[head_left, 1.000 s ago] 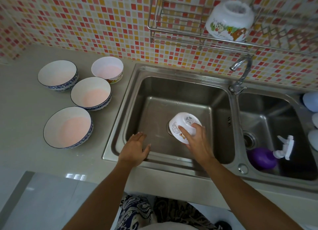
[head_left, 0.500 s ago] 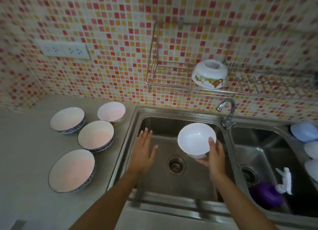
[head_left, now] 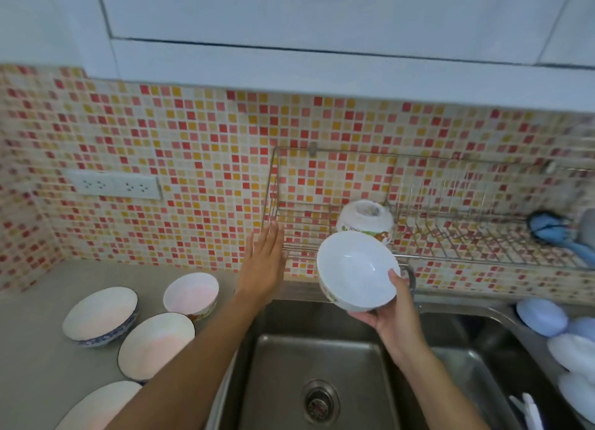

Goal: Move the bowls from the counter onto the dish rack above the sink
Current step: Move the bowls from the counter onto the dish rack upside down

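On the far left, four round glazed ceramic bowls are sitting on the smooth grey bench [head_left: 38, 349]: a blue-patterned white bowl [head_left: 100, 315], a small pale bowl with a coloured outside [head_left: 191, 293], a blue-rimmed white bowl [head_left: 156, 344], and a partly cropped white bowl [head_left: 96, 405] at the lower edge. We are reaching our left hand [head_left: 264, 262] up and forward over them, palm flat, fingers straight and spread only slightly, holding nothing, fingertips just at the left end of the thin chrome wire dish rack [head_left: 450, 233] on the mosaic tile wall. Our right hand [head_left: 391, 310] is holding a glossy white ceramic bowl [head_left: 355, 275] above the stainless steel sink [head_left: 315, 365], tilted with its hollow facing us; the grip is pinching its lower right edge, thumb inside the rim, fingers under the base. Just behind it, an upturned white bowl with a cartoon print [head_left: 365, 218] is resting on the rack.
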